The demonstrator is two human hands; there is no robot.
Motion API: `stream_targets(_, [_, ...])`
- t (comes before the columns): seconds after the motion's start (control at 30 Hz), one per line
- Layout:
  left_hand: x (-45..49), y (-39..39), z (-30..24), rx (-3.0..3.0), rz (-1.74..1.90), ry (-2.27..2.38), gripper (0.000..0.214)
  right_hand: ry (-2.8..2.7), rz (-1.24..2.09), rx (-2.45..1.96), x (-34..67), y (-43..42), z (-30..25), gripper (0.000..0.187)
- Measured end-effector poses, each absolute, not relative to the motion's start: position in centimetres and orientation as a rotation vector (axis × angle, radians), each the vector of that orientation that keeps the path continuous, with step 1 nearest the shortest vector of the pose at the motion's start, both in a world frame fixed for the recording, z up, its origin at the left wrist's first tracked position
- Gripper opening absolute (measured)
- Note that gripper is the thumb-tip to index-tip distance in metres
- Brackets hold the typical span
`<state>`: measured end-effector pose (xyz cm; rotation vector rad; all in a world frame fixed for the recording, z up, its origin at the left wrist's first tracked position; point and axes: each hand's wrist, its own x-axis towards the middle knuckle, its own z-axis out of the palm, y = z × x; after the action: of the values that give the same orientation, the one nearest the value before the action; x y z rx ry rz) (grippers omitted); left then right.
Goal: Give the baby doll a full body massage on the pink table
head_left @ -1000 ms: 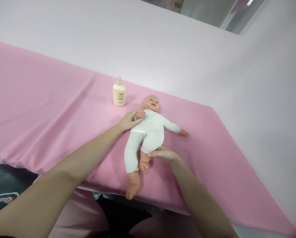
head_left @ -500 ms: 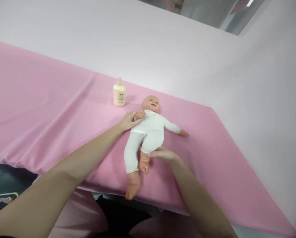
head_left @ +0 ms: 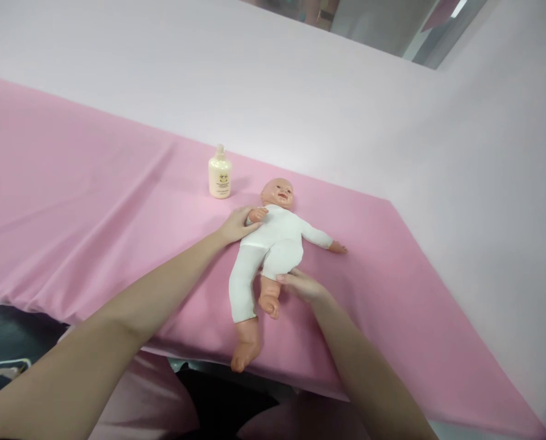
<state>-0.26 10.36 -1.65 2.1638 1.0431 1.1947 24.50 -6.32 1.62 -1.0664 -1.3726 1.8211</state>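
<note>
A baby doll (head_left: 277, 229) in a white cloth suit lies on its back on the pink sheet (head_left: 117, 208), its head toward the wall. My left hand (head_left: 237, 226) is closed around the doll's arm on the left, close to its small fist, with the thumb resting on its chest. At the doll's bent leg on the right, my right hand (head_left: 302, 285) grips near the knee. Its thumb shows on top, and the other fingers are hidden beneath the leg. The doll's other leg lies stretched toward the near edge.
A cream pump bottle (head_left: 220, 175) stands upright behind the doll, to the left of its head. A white wall (head_left: 172, 73) borders the far side, with a window (head_left: 369, 27) above. Creases run through the sheet on the left.
The doll's bent leg has shifted slightly up, its foot a little to the right, with my right hand on it. My left hand stays on the arm.
</note>
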Motion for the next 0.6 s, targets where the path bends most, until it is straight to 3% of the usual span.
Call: stream_targets(0.6, [-0.34,10.50,-1.80,2.175,1.189,1.042,0.048,-1.424,1.795,-0.963,24.90,-5.42,0.54,0.065])
